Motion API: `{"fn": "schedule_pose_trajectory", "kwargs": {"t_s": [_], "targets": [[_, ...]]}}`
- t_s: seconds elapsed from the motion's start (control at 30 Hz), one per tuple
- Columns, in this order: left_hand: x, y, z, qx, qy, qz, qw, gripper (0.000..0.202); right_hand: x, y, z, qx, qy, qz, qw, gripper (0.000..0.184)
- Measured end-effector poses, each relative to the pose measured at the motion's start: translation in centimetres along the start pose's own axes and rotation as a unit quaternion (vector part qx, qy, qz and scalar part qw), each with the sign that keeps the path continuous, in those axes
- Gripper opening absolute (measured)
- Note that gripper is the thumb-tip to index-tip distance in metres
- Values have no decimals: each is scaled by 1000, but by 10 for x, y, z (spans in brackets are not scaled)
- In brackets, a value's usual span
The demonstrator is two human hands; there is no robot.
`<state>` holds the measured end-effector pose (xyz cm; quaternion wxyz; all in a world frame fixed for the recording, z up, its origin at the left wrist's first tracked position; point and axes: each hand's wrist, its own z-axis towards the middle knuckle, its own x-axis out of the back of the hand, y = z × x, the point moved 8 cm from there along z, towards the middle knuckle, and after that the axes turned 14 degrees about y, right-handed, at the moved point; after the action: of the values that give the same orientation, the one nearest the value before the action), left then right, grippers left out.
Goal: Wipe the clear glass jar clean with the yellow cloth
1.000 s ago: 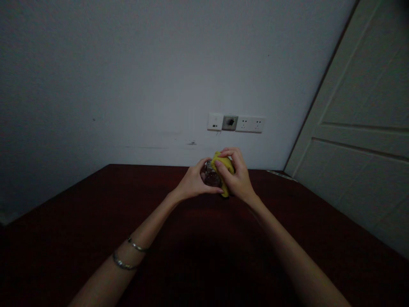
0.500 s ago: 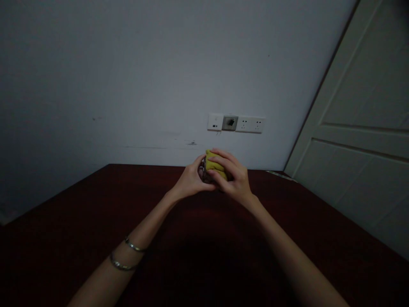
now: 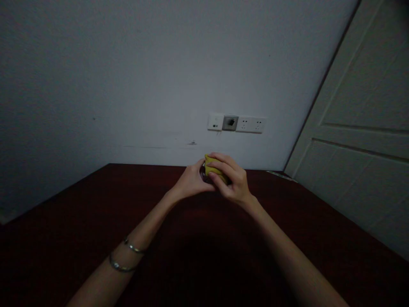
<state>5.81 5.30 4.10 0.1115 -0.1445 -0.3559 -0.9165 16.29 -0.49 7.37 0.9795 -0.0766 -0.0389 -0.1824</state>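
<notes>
My right hand (image 3: pixel 235 179) is wrapped round a yellow cloth (image 3: pixel 210 163), which looks soft and folded. The cloth presses against a dark, glassy object (image 3: pixel 202 172). My left hand (image 3: pixel 190 181) curves round that object from the left, thumb below and fingers above. Most of the object is hidden behind the cloth and the fingers, so I cannot tell its kind. Both hands meet above the far part of a dark red table (image 3: pixel 143 213). Two metal bangles (image 3: pixel 122 267) circle my left forearm.
Behind the table rises a pale wall (image 3: pixel 153 76) with dark scuffs. Sockets (image 3: pixel 251 124) and a grey switch plate (image 3: pixel 230 123) are set in it, just beyond my hands. A white panelled door (image 3: pixel 358 170) stands along the right side. A thin strip (image 3: pixel 281 175) lies at the far right edge.
My right hand and the yellow cloth have shifted slightly downward against the glassy object. My left hand stays nearly in place, still round it.
</notes>
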Motion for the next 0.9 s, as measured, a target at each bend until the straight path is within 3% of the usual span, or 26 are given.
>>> {"fn": "schedule_pose_trajectory", "kwargs": {"t_s": [0.1, 0.23, 0.3, 0.53, 0.6, 0.67, 0.8, 0.9], "targets": [[0, 3, 0, -5, -2, 13, 1000, 70, 2, 3, 0, -5, 22, 21, 1000, 21], [0, 14, -1, -21, -14, 36, 999, 82, 8, 36, -3, -166, 114, 65, 977, 16], [0, 13, -1, -12, -14, 60, 998, 82, 8, 42, -4, -195, 116, 67, 972, 16], [1, -3, 1, 21, -9, 86, 996, 55, 0, 2, 1, -7, 4, 1, 1000, 20], [1, -6, 2, 22, -7, 87, 996, 51, -2, -3, 0, 6, 0, 2, 1000, 20], [2, -5, 2, 18, 1, 71, 997, 56, -1, 4, 0, -29, 25, 13, 999, 17], [0, 1, 1, 20, 4, -15, 1000, 76, 4, 35, -3, -175, 122, 84, 973, 12], [-2, 0, 1, 63, 3, -119, 991, 71, 4, 46, -6, -241, 154, 122, 950, 14]]}}
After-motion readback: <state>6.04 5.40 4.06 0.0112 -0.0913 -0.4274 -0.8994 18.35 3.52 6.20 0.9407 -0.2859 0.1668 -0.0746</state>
